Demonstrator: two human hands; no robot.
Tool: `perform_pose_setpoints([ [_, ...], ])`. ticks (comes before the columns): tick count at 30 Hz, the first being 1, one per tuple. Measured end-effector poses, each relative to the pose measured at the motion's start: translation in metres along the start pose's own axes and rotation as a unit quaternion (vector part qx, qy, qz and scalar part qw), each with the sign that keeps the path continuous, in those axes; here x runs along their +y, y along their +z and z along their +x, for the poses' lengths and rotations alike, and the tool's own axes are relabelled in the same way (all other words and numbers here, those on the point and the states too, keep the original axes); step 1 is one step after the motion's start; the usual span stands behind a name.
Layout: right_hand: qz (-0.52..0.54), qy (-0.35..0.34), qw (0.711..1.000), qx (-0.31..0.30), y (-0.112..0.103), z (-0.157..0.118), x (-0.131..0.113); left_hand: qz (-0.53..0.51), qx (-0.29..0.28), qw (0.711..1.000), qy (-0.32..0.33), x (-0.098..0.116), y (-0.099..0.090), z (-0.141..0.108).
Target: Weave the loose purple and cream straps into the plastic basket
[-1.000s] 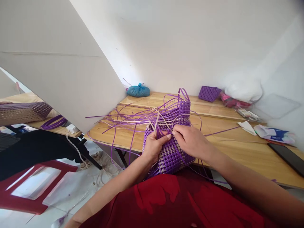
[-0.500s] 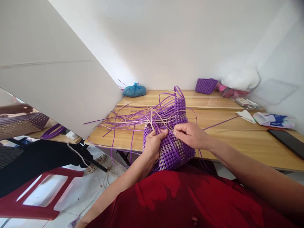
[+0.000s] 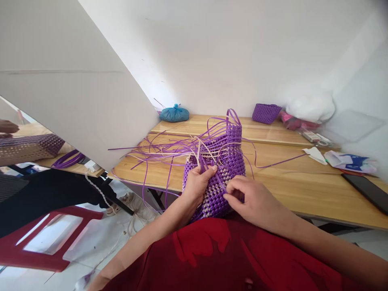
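Observation:
A purple and beige woven basket (image 3: pixel 221 198) rests between my lap and the table edge, tilted toward me. Many loose purple and beige strips (image 3: pixel 169 151) fan out from its rim to the left over the table. My left hand (image 3: pixel 198 184) is closed on the basket's rim, the thumb pressing strips against the weave. My right hand (image 3: pixel 247 198) is at the basket's near side, thumb and forefinger pinched on a purple strip (image 3: pixel 220 184) that runs down from beside the left thumb. Its other fingers curl out of sight.
On the wooden table (image 3: pixel 281 190) lie a phone (image 3: pixel 366 192), a tissue pack (image 3: pixel 351 161), a small purple basket (image 3: pixel 266 113) and a tied blue bag (image 3: pixel 174 113). A panel (image 3: pixel 75 81) stands at left; beyond it are another person's hand (image 3: pixel 8 126) and a red stool (image 3: pixel 51 238).
My right hand has moved down and slightly right, from near the rim to lower on the basket's side. My left hand keeps its hold. The camera view has shifted a little.

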State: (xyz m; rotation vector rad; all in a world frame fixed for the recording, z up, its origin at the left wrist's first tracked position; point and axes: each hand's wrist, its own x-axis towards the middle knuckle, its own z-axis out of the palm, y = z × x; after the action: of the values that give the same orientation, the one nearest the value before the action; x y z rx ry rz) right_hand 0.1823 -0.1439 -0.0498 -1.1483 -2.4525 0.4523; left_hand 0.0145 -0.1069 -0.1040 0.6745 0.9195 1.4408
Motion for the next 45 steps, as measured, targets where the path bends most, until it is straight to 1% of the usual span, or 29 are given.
perform_pose_setpoints([
  [1,0.018,0.012,1.000,-0.007,-0.003,-0.001,0.000,0.006,0.004,1.000,0.006,0.000,-0.001,0.001],
  [2,0.020,0.015,1.000,-0.001,-0.007,-0.003,0.001,0.012,0.006,1.000,0.011,0.000,-0.001,0.001],
  [3,0.004,0.003,1.000,0.021,-0.014,-0.004,0.002,0.018,0.009,1.000,0.012,-0.001,-0.002,0.002],
  [5,-0.075,-0.052,0.993,0.078,-0.029,-0.006,0.005,0.023,0.015,1.000,0.008,-0.001,-0.002,0.002],
  [6,-0.121,-0.082,0.985,0.094,-0.037,-0.006,0.007,0.022,0.017,1.000,0.002,0.000,-0.002,0.002],
  [7,-0.159,-0.109,0.977,0.090,-0.044,-0.004,0.008,0.017,0.018,1.000,-0.005,0.000,-0.001,0.002],
  [8,-0.181,-0.131,0.973,0.061,-0.050,-0.002,0.008,0.010,0.018,1.000,-0.011,0.001,-0.001,0.002],
  [10,-0.181,-0.160,0.970,-0.029,-0.058,0.009,0.006,-0.011,0.014,1.000,-0.020,0.003,0.000,0.000],
  [11,-0.173,-0.169,0.968,-0.062,-0.060,0.017,0.004,-0.022,0.011,0.999,-0.024,0.003,0.001,-0.001],
  [12,-0.169,-0.171,0.968,-0.075,-0.060,0.027,0.002,-0.030,0.006,0.999,-0.025,0.004,0.001,-0.002],
  [13,-0.174,-0.170,0.967,-0.068,-0.059,0.036,0.000,-0.037,0.002,0.999,-0.024,0.004,0.000,-0.003],
  [16,-0.209,-0.162,0.964,-0.009,-0.054,0.064,-0.002,-0.049,-0.018,0.999,-0.015,0.003,-0.001,-0.005],
  [17,-0.215,-0.166,0.962,-0.003,-0.051,0.071,-0.002,-0.054,-0.024,0.998,-0.012,0.003,-0.002,-0.006],
  [20,-0.220,-0.174,0.960,-0.010,-0.045,0.084,0.001,-0.071,-0.033,0.997,-0.009,0.003,-0.003,-0.008],
  [24,-0.227,-0.183,0.956,-0.013,-0.044,0.093,0.001,-0.073,-0.034,0.997,-0.013,0.004,-0.002,-0.010],
  [25,-0.232,-0.191,0.954,0.004,-0.045,0.093,0.000,-0.074,-0.030,0.997,-0.017,0.005,-0.002,-0.010],
  [26,-0.241,-0.201,0.949,0.036,-0.046,0.093,-0.001,-0.075,-0.023,0.997,-0.022,0.005,-0.002,-0.010],
  [28,-0.266,-0.212,0.932,0.126,-0.050,0.089,-0.003,-0.079,-0.014,0.996,-0.034,0.006,-0.002,-0.010],
  [29,-0.278,-0.210,0.924,0.157,-0.051,0.084,-0.003,-0.080,-0.012,0.996,-0.040,0.006,-0.002,-0.010],
  [30,-0.288,-0.201,0.922,0.163,-0.052,0.079,-0.003,-0.081,-0.011,0.996,-0.045,0.006,-0.002,-0.010],
  [31,-0.292,-0.184,0.927,0.143,-0.053,0.072,-0.002,-0.082,-0.012,0.995,-0.049,0.006,-0.002,-0.010],
  [34,-0.277,-0.120,0.952,0.043,-0.050,0.054,0.006,-0.090,-0.011,0.994,-0.058,0.006,-0.001,-0.008],
  [35,-0.264,-0.103,0.959,0.028,-0.048,0.050,0.009,-0.092,-0.011,0.994,-0.060,0.006,-0.001,-0.008],
  [37,-0.237,-0.086,0.967,0.030,-0.045,0.047,0.014,-0.094,-0.011,0.994,-0.061,0.006,0.000,-0.007],
  [39,-0.215,-0.084,0.972,0.050,-0.043,0.047,0.016,-0.093,-0.015,0.994,-0.060,0.006,0.000,-0.007],
  [41,-0.177,-0.073,0.980,0.056,-0.044,0.050,0.014,-0.091,-0.018,0.994,-0.057,0.007,0.000,-0.007],
  [42,-0.144,-0.056,0.987,0.044,-0.046,0.050,0.013,-0.092,-0.019,0.994,-0.054,0.007,0.000,-0.008],
  [44,-0.059,-0.006,0.998,-0.007,-0.053,0.050,0.012,-0.094,-0.017,0.994,-0.049,0.007,-0.001,-0.008],
  [45,-0.022,0.018,0.999,-0.033,-0.058,0.050,0.012,-0.094,-0.013,0.994,-0.048,0.008,-0.001,-0.008],
])
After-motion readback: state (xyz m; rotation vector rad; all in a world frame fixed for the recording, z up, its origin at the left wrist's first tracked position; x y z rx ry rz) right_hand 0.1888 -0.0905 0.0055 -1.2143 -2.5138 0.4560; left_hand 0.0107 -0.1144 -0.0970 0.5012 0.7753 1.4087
